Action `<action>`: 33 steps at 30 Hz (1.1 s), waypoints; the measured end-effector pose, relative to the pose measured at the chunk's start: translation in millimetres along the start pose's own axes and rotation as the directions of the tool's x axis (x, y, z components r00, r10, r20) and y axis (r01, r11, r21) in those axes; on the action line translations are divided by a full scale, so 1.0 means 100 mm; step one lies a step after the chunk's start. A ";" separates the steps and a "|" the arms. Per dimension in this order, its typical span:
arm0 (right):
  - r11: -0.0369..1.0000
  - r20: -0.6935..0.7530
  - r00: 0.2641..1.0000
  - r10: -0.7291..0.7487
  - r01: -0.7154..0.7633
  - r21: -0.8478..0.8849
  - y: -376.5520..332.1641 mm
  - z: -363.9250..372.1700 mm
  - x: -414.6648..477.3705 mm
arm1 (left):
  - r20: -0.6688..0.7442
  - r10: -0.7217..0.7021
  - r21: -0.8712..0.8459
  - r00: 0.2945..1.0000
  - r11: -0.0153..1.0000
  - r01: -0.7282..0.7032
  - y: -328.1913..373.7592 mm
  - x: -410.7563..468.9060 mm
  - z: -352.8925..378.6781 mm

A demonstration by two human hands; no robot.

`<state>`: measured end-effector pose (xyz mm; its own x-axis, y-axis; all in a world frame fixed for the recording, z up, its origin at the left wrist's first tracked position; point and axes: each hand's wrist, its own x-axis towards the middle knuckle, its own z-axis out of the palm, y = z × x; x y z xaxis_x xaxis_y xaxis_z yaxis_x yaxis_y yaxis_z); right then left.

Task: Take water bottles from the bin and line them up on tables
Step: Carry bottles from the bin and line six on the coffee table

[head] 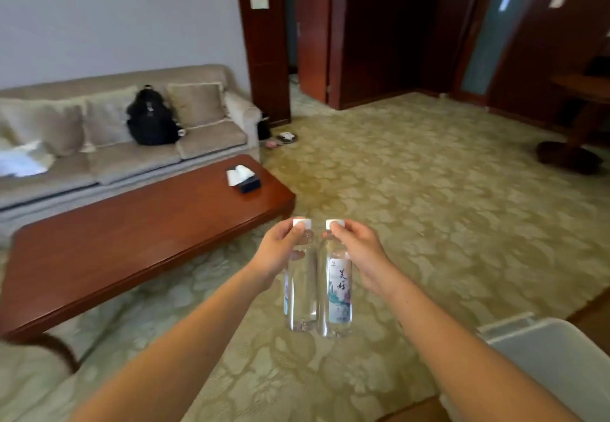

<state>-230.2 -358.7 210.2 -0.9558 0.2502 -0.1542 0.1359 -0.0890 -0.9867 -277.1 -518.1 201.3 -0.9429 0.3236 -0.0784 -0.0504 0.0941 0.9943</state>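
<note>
The left hand (280, 251) pinches the neck of the left bottle (301, 293) just under its white cap, thumb on the near side and fingers curled round the far side. The right hand (361, 253) grips the right bottle (336, 299) the same way, clamped at the cap and neck. Both bottles hang below the fingers with their long axes close to upright, bases down and caps up. They are side by side, touching or nearly so, in the air above the carpet (429, 223). Neither rests on anything. The bin (548, 352) sits low to the right, close by the right forearm, and what it holds cannot be seen from here. The table (132, 240) lies to the left of the hands and a little ahead, its near right corner just beyond the left bottle's cap. A tissue box (243, 178) sits near its far right end, and the sofa (115, 154) runs behind it. The left hand is the nearer to the table, so its bottle would likely go down first. As the bottles already hang base-down, the move looks to need only a carry leftward and a lowering onto the bare wood, short of the tissue box.
</note>
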 end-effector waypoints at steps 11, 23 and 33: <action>0.997 0.390 0.919 0.057 -0.029 -0.077 -0.02 1.96 0.37 | -0.428 -0.025 -0.052 0.903 0.999 0.003 -0.10 -0.47 -1.76; 0.993 0.664 0.743 0.087 -0.013 -0.115 -0.09 3.50 1.33 | -0.659 -0.039 -0.067 0.751 0.998 -0.007 -0.24 0.02 -3.12; 0.993 0.780 0.622 0.076 0.021 -0.114 -0.30 4.41 2.23 | -0.769 0.003 0.017 0.639 1.000 0.015 -0.23 0.74 -3.96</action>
<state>-562.0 -725.3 228.1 -0.7869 -0.6029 -0.1312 0.1448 0.0263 -0.9891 -475.8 -869.7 201.1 -0.8557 -0.5173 0.0087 -0.0593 0.1148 0.9916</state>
